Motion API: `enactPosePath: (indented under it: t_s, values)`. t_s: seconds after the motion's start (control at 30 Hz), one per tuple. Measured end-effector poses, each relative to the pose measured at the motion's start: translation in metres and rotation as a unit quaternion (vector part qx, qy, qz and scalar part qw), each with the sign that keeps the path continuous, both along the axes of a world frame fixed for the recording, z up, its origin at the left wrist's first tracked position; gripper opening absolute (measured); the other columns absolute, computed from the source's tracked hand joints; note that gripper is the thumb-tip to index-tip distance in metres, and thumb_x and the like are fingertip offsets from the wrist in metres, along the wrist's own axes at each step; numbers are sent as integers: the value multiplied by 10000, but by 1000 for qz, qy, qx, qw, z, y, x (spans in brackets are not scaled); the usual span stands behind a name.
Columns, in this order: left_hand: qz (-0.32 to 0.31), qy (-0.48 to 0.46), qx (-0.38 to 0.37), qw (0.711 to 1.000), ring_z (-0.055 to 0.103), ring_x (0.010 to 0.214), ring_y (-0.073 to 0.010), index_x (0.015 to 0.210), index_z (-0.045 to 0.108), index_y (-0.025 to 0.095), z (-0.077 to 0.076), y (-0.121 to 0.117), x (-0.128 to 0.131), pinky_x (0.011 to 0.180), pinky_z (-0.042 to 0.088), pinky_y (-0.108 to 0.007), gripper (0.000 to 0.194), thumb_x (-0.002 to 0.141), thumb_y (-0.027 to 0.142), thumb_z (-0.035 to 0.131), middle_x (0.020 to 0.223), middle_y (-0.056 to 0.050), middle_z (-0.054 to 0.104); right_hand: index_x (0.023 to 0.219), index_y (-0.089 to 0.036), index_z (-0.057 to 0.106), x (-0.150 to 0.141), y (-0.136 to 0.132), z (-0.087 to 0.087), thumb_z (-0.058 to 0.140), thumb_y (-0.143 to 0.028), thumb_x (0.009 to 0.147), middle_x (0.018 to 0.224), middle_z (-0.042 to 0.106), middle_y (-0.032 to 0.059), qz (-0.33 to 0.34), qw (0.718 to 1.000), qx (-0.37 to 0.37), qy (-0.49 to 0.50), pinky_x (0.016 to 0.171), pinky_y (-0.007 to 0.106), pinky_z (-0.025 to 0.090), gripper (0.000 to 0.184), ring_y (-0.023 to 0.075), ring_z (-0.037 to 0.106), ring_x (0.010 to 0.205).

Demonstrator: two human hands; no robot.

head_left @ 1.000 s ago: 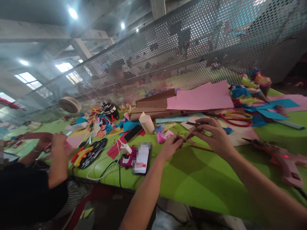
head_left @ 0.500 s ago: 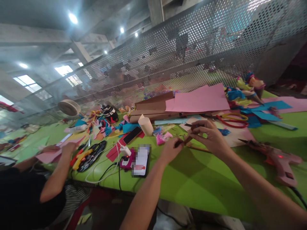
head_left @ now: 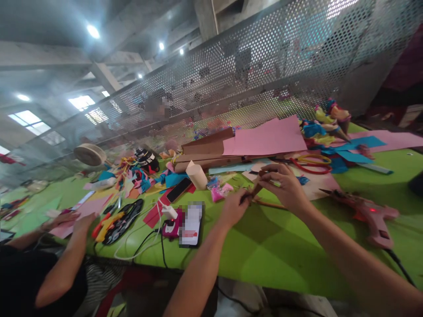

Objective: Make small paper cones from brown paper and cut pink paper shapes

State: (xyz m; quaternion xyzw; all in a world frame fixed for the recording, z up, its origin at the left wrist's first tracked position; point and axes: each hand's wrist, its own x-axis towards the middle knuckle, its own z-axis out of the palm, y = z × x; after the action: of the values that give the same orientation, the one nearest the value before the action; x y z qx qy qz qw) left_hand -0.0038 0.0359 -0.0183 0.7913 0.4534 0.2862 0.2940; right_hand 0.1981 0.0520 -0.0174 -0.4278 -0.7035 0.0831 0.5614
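A small brown piece (head_left: 256, 188), which looks like folded or rolled paper, spans the gap between my two hands above the green table (head_left: 251, 259). My left hand (head_left: 235, 206) pinches its lower end, fingers curled in. My right hand (head_left: 284, 184) grips the upper end between thumb and fingertips. Just under them lies a thin brownish stick (head_left: 272, 205). Left of my hands are a pink plastic packet (head_left: 218, 193) and a cream paper roll (head_left: 197, 175).
A pink glue gun (head_left: 376, 215) with a lit red light lies at right. Pink sheets (head_left: 267, 136) and brown sheets (head_left: 208, 147) lie behind. A phone (head_left: 192, 224) and a socket block (head_left: 172, 225) with cables sit left. Farther left, a co-worker's hands (head_left: 82, 222) touch pink paper.
The brown piece shows more between my hands, now tilted upward. My hands stay close together. The whole view has shifted slightly, and the co-worker's hands have moved on the pink paper.
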Motion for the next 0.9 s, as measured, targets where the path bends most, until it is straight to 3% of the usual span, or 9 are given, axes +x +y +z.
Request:
enactPosePath:
  t_s: [0.17, 0.33, 0.5, 0.67, 0.77, 0.9]
  values:
    - [-2, 34, 21, 999, 659, 826, -210, 982, 670, 196, -1, -1, -1, 758, 471, -314, 217, 986, 247, 459, 896, -47, 741, 759, -269, 743, -3, -5, 7, 668, -292, 889, 981, 706, 77, -18, 1000, 20, -1, 902, 517, 497, 151, 283, 646, 968]
    - [25, 51, 43, 997, 681, 878, -236, 1091, 673, 204, -2, -5, 1, 774, 496, -328, 216, 973, 324, 537, 994, -74, 761, 754, -271, 740, -6, -8, 7, 662, -310, 887, 972, 710, 72, -33, 999, 20, 22, 859, 502, 514, 159, 287, 655, 964]
    - [62, 60, 65, 994, 655, 809, -231, 1034, 696, 205, -4, -6, 2, 765, 489, -335, 217, 992, 298, 504, 883, -68, 748, 751, -287, 748, -7, -8, 4, 671, -335, 872, 973, 715, 71, -39, 999, 4, 36, 858, 515, 519, 152, 295, 657, 967]
    - [65, 11, 54, 996, 632, 797, -214, 990, 711, 221, -4, -7, 4, 771, 467, -312, 204, 979, 279, 515, 838, -41, 724, 755, -289, 744, -7, -10, 4, 672, -338, 875, 974, 707, 67, -33, 999, 1, 43, 839, 492, 535, 148, 289, 654, 972]
    - [59, -52, 3, 997, 624, 787, -197, 954, 720, 210, -3, -4, 3, 755, 470, -297, 233, 974, 326, 519, 837, -36, 722, 763, -280, 739, -5, -11, 5, 670, -335, 884, 989, 698, 72, -28, 999, -5, 36, 842, 486, 536, 149, 287, 654, 978]
    - [11, -183, -134, 974, 574, 645, -138, 892, 723, 164, -4, 1, 1, 628, 460, -249, 354, 957, 457, 536, 794, -42, 711, 763, -273, 736, -4, -10, 4, 674, -353, 884, 984, 693, 73, -31, 999, 3, 37, 833, 492, 539, 157, 284, 661, 953]
